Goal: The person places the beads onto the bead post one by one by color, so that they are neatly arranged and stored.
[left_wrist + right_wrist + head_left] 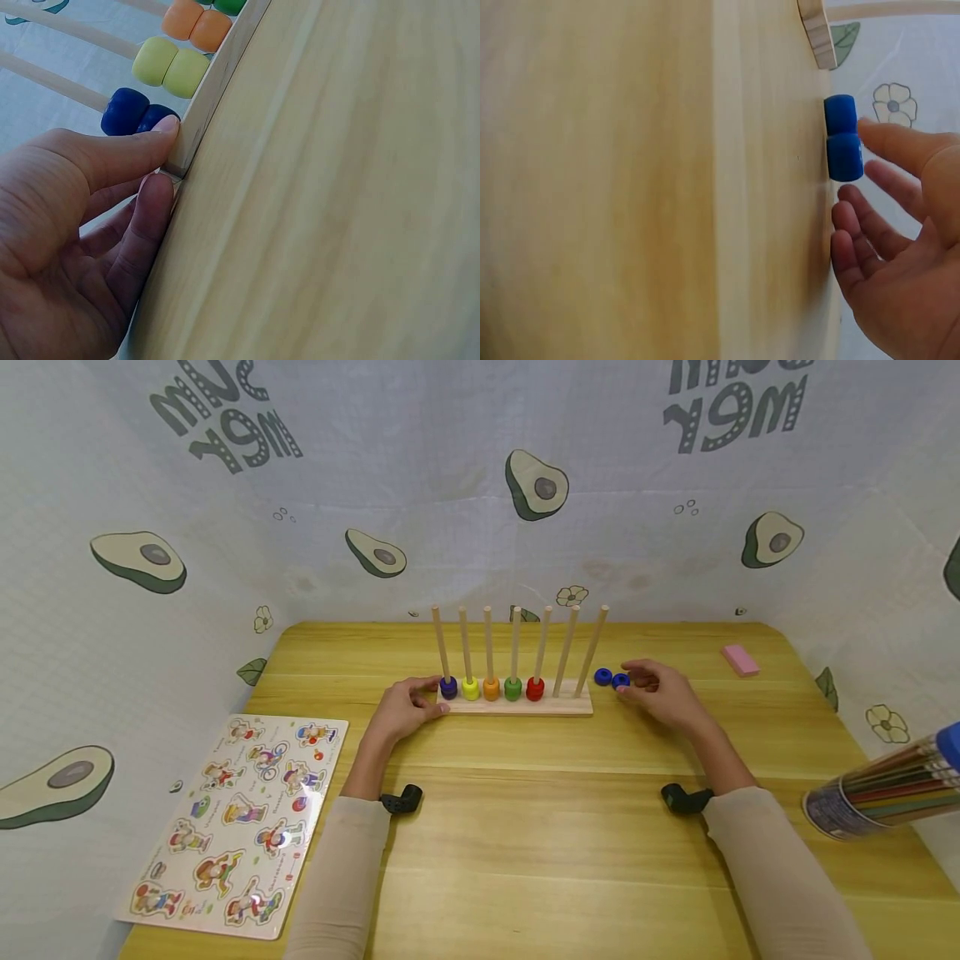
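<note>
A wooden peg stand (517,708) with upright pegs stands on the table. Dark purple-blue, yellow, orange, green and red beads sit low on its pegs; the two pegs at the right are bare. My left hand (405,708) pinches the left end of its base, the thumb on the front edge beside the dark blue beads (125,111). Right of the stand, two blue beads (844,156) lie side by side on the table. My right hand (666,695) is at the right-hand bead, fingers relaxed and spread, one fingertip close against the beads; whether it touches I cannot tell.
A picture puzzle board (240,827) lies at the left edge of the table. A pink eraser-like block (741,660) is at the back right. A container of colored pencils (843,806) stands at the right edge. Patterned cloth (450,502) hangs behind the table.
</note>
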